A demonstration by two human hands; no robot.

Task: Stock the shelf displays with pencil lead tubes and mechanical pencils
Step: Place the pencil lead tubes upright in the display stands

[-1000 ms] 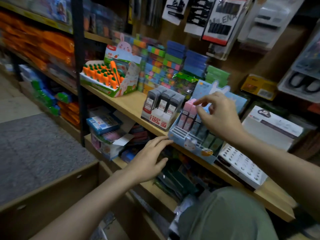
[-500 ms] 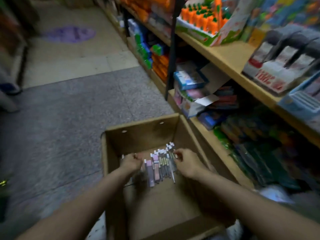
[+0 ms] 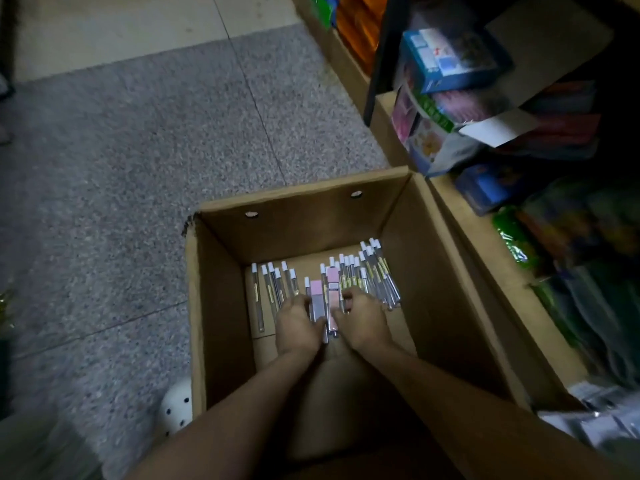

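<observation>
Reaching down into an open cardboard box (image 3: 221,306) on the floor, both hands meet at the middle of its bottom. The left hand (image 3: 296,327) has its fingers curled over the near ends of the pencil lead tubes (image 3: 377,278), and the right hand (image 3: 363,322) curls its fingers over the same bunch from the other side; between the two hands lie two pink packs (image 3: 323,299), and both hands touch them, though which single item each one actually grips cannot be told.

The tubes are slim and clear with white caps, their caps pointing towards the box's far wall. Each carries a narrow yellowish label along its side, but the print is too small and blurred to read. One loose group (image 3: 273,289) lies towards the box's left wall, just left of the left hand; a denser fan spreads towards the box's right wall, beyond the right hand. The pink packs are flat, with a pale panel at the top; their writing is also unreadable.

Right of the box stands a wooden shelf (image 3: 485,244) with blue cartons (image 3: 446,60) stacked on it; a grey speckled floor (image 3: 121,168) lies left of the box.
</observation>
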